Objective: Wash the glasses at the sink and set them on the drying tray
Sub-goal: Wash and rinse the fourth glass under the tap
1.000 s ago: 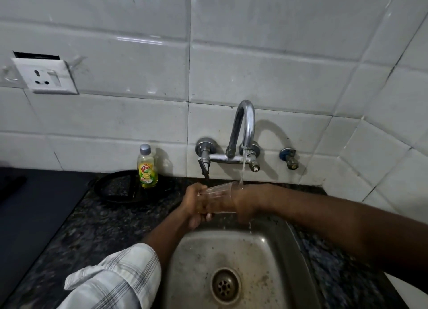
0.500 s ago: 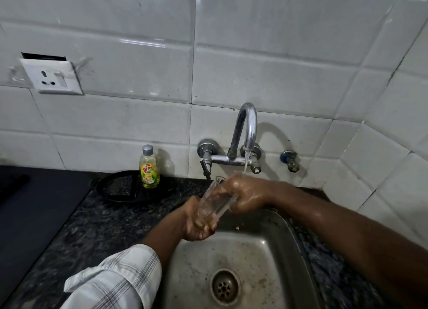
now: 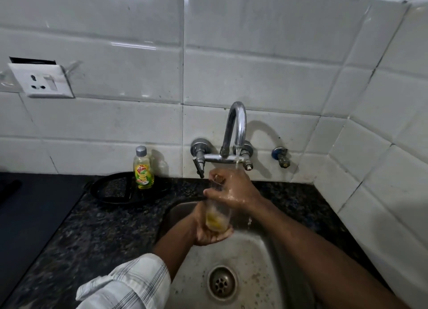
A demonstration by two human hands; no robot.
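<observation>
A clear glass (image 3: 217,217) stands nearly upright over the steel sink (image 3: 250,257), with something yellow showing through its lower part. My left hand (image 3: 206,233) grips its base from below. My right hand (image 3: 231,190) covers its mouth, wet, with fingers reaching into the glass and the thumb on its outside. Water runs from the curved tap (image 3: 236,132) onto the back of my right hand. A black tray (image 3: 108,190) lies on the counter left of the sink.
A yellow dish-soap bottle (image 3: 143,169) stands on the black tray by the wall. A second small valve (image 3: 281,157) sticks out right of the tap. Dark speckled counter (image 3: 92,234) surrounds the sink; a wall socket (image 3: 41,80) sits at upper left.
The glass has swung from lying sideways under the stream to nearly upright. My right hand moved from its side to over its mouth; my left hand shifted down under its base.
</observation>
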